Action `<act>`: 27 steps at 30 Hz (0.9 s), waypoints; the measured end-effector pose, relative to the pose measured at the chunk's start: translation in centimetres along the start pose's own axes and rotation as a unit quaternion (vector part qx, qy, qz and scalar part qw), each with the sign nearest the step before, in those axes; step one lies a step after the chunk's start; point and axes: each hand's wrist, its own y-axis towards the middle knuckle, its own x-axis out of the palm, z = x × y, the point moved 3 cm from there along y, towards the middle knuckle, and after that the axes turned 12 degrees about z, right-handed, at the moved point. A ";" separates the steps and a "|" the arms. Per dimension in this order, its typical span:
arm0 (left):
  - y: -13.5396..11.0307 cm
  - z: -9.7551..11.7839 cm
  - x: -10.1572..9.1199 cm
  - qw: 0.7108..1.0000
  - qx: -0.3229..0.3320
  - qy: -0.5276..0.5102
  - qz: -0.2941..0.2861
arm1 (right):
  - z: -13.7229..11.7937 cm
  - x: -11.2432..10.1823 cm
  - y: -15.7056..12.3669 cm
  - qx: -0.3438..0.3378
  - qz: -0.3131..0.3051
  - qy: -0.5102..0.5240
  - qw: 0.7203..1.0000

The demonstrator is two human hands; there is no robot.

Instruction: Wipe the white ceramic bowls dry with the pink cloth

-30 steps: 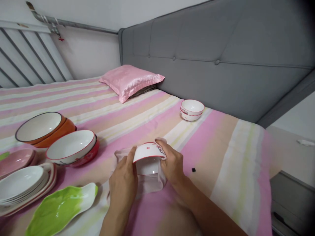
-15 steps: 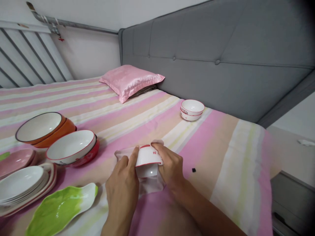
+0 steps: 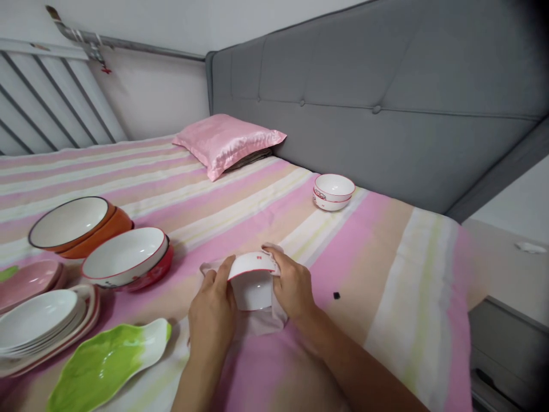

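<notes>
Between my hands a small white bowl (image 3: 253,286) with a red rim is tipped on its side, its inside facing me. My left hand (image 3: 213,306) grips the bowl's left side, fingers up at its rim. My right hand (image 3: 295,286) is closed on the right side, with a bit of pale cloth (image 3: 263,325) bunched under its fingers. The cloth also spreads beneath and behind the bowl. Farther off, two stacked white bowls (image 3: 333,191) with red rims stand near the headboard.
To my left are a green leaf-shaped dish (image 3: 103,366), stacked white plates (image 3: 36,320), pink dishes (image 3: 32,283), a white bowl in a red one (image 3: 124,257) and orange bowls (image 3: 77,226). A pink pillow (image 3: 229,140) lies by the grey headboard (image 3: 343,86). A small black piece (image 3: 337,296) lies at right.
The bowl has turned in my hands, so more of its inside and less of its outer wall shows. Both hands stay on it. The other dishes have not moved.
</notes>
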 end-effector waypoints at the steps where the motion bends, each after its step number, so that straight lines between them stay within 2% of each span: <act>1: 0.0 -0.2 0.1 1.000 -0.003 -0.009 0.002 | 0.3 0.2 0.0 0.015 -0.014 0.001 1.000; 4: -0.1 -0.6 0.6 0.999 -0.018 -0.035 0.022 | 1.5 1.0 -0.2 0.048 -0.039 -0.004 0.998; 8: -0.2 -1.0 1.0 0.995 -0.055 -0.057 0.063 | 2.7 1.6 -0.2 0.088 -0.031 0.003 0.996; 11: -0.1 -1.0 0.6 0.992 -0.052 -0.063 0.097 | 3.5 1.9 -0.1 0.167 -0.045 0.048 0.984; 13: 0.0 -0.5 -0.2 0.987 0.002 -0.076 0.141 | 4.0 2.0 0.0 0.230 -0.061 0.089 0.967; 15: 0.0 0.5 -0.9 0.972 0.097 -0.107 0.186 | 4.5 2.2 0.0 0.270 -0.069 0.118 0.953; 17: -0.3 1.4 -1.4 0.951 0.185 -0.140 0.205 | 5.0 2.3 -0.1 0.290 -0.070 0.127 0.946; 19: -0.5 2.0 -1.4 0.938 0.245 -0.166 0.181 | 5.5 2.5 -0.1 0.304 -0.072 0.139 0.940; 22: -0.7 2.3 -0.6 0.935 0.293 -0.182 0.076 | 5.8 2.6 -0.2 0.316 -0.069 0.152 0.934; 24: -0.8 2.3 -0.1 0.939 0.298 -0.173 0.013 | 5.9 2.6 -0.2 0.321 -0.064 0.154 0.932; 27: -0.8 2.1 0.3 0.951 0.275 -0.139 -0.032 | 5.8 2.5 -0.1 0.326 -0.058 0.150 0.932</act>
